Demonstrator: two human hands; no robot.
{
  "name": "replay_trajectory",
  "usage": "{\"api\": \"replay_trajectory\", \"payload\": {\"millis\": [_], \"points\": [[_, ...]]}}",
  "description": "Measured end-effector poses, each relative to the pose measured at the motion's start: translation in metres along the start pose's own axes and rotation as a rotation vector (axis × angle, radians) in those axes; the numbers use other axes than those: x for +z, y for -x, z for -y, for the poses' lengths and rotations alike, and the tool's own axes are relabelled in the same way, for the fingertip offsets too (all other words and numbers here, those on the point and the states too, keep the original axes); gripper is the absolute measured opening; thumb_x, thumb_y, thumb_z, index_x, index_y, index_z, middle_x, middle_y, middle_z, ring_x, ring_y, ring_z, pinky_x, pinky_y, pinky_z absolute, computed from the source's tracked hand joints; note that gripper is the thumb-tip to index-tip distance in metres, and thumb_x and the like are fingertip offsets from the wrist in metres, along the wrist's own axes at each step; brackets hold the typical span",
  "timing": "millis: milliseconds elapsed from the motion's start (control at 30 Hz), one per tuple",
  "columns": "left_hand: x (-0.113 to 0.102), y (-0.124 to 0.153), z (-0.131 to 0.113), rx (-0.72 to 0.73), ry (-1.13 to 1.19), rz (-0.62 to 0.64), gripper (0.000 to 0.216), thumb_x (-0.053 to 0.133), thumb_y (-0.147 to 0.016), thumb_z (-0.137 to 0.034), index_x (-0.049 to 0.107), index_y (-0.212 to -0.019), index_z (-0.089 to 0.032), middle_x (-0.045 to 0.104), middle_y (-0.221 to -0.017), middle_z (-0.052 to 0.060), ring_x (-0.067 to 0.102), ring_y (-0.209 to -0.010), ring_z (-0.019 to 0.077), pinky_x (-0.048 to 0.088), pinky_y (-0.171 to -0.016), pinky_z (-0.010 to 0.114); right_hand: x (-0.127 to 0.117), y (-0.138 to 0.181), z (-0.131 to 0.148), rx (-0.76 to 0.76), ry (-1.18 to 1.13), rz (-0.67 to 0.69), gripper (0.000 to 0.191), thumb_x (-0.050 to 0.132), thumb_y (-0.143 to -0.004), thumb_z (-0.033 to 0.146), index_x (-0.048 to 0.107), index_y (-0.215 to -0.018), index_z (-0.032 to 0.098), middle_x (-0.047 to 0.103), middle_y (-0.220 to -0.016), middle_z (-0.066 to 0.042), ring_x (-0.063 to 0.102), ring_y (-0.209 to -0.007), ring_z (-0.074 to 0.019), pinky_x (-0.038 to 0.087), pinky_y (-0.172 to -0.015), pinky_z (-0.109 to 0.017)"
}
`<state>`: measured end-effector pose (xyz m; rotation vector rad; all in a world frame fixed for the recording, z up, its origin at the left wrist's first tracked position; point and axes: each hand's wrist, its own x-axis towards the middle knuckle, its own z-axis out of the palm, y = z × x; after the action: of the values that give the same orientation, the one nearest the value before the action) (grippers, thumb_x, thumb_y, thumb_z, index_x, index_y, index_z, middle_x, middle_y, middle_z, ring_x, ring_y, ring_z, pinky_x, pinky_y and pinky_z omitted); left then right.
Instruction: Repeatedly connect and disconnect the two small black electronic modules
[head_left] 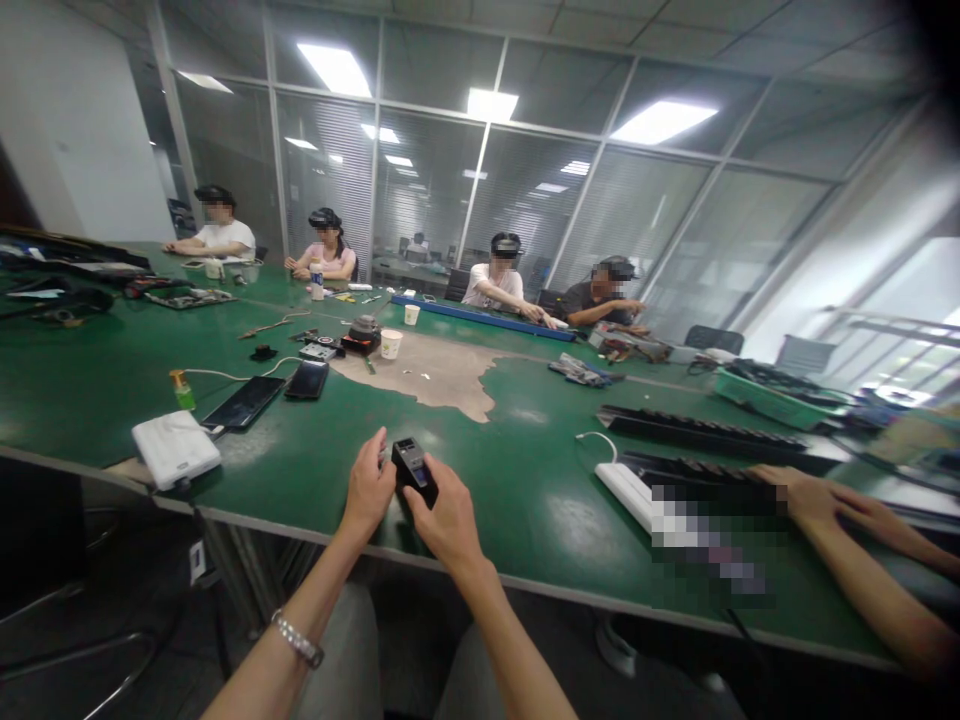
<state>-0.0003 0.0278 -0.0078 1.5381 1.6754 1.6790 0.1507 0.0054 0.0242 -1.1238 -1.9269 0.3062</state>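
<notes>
A small black box-shaped device (411,458) with a little screen on its top face stands on the green table near its front edge. My right hand (448,515) is wrapped round its right side, thumb towards me. Just left of the device, my left hand (369,487) is held with curved fingers apart and nothing plainly in them. Whether its fingertips touch the device I cannot tell.
A white power bank (176,447), two dark phones (244,402) and a green bottle (182,390) lie to the left. Paper cups (391,344) stand ahead. At right are a white power strip (626,492), black slotted bars (705,432) and a neighbour's hands (806,492). Several people sit opposite.
</notes>
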Motion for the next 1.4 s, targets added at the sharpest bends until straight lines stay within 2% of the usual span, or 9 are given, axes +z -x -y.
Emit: {"api": "replay_trajectory", "payload": {"millis": [133,300,400,500,767,900,1100,1267,1400], "points": [[0.001,0.000,0.003,0.010,-0.010,0.008,0.056,0.047,-0.081,-0.014,0.047,-0.137,-0.015,0.056,-0.134,0.014,0.058,-0.118,0.0231,0.046,-0.103,0.042,-0.002,-0.003,0.000,0.045,-0.062,-0.049,0.043,0.062,-0.080,0.024,0.062,-0.123,0.018,0.066,-0.118,-0.011,0.061,-0.111,-0.0261,0.047,-0.099,-0.042],[0.003,0.000,0.006,0.004,-0.014,0.011,0.057,0.046,-0.081,-0.013,0.046,-0.138,-0.014,0.058,-0.132,0.014,0.058,-0.120,0.0227,0.045,-0.105,0.042,-0.013,-0.016,0.002,0.152,-0.188,-0.147,0.041,0.060,-0.084,0.034,0.062,-0.123,0.019,0.067,-0.119,-0.009,0.063,-0.109,-0.0243,0.048,-0.097,-0.039],[0.003,0.000,0.006,0.000,-0.027,0.016,0.056,0.045,-0.082,-0.013,0.045,-0.138,-0.012,0.058,-0.132,0.016,0.057,-0.121,0.0232,0.045,-0.105,0.042,-0.024,-0.022,-0.007,0.237,-0.225,-0.222,0.043,0.058,-0.085,0.040,0.062,-0.122,0.018,0.067,-0.119,-0.010,0.064,-0.107,-0.0242,0.049,-0.095,-0.038],[0.004,0.000,0.007,0.003,-0.024,0.015,0.056,0.046,-0.082,-0.013,0.045,-0.138,-0.013,0.058,-0.132,0.015,0.057,-0.120,0.0232,0.045,-0.105,0.042,-0.033,-0.022,-0.023,0.270,-0.143,-0.272,0.045,0.059,-0.084,0.040,0.062,-0.122,0.017,0.067,-0.119,-0.011,0.063,-0.109,-0.0258,0.047,-0.097,-0.041],[0.005,0.000,0.007,0.000,0.002,0.000,0.057,0.048,-0.080,-0.012,0.047,-0.137,-0.016,0.058,-0.132,0.014,0.058,-0.119,0.0233,0.046,-0.104,0.043,-0.031,-0.003,-0.056,0.215,0.067,-0.239,0.048,0.055,-0.084,0.035,0.059,-0.126,0.011,0.063,-0.122,-0.016,0.059,-0.114,-0.0278,0.044,-0.101,-0.044],[0.005,0.000,0.006,-0.007,0.008,-0.005,0.056,0.048,-0.080,-0.013,0.048,-0.136,-0.016,0.059,-0.131,0.014,0.058,-0.119,0.0232,0.047,-0.104,0.042,-0.026,0.001,-0.059,0.146,0.136,-0.187,0.056,0.060,-0.082,0.036,0.055,-0.130,0.008,0.060,-0.127,-0.020,0.055,-0.119,-0.0308,0.041,-0.104,-0.047],[0.005,0.001,0.005,0.006,0.011,0.001,0.055,0.046,-0.082,-0.014,0.047,-0.137,-0.016,0.058,-0.133,0.014,0.058,-0.120,0.0226,0.046,-0.104,0.041,-0.027,0.000,-0.054,0.089,0.184,-0.192,0.068,0.064,-0.080,0.040,0.047,-0.137,0.008,0.053,-0.135,-0.021,0.047,-0.128,-0.0332,0.037,-0.106,-0.052],[0.004,0.001,0.001,-0.005,0.012,-0.002,0.054,0.048,-0.080,-0.013,0.050,-0.134,-0.016,0.061,-0.129,0.013,0.059,-0.117,0.0224,0.047,-0.104,0.042,-0.027,0.003,-0.056,0.114,0.142,-0.174,0.057,0.061,-0.081,0.032,0.053,-0.133,0.010,0.059,-0.128,-0.019,0.055,-0.120,-0.0307,0.042,-0.103,-0.049],[0.004,0.001,0.003,-0.005,-0.003,0.010,0.055,0.047,-0.081,-0.013,0.048,-0.136,-0.015,0.060,-0.130,0.014,0.058,-0.119,0.0228,0.046,-0.104,0.042,-0.034,-0.004,-0.042,0.204,0.052,-0.216,0.048,0.058,-0.083,0.033,0.058,-0.127,0.012,0.064,-0.123,-0.016,0.060,-0.114,-0.0283,0.045,-0.101,-0.046]]}}
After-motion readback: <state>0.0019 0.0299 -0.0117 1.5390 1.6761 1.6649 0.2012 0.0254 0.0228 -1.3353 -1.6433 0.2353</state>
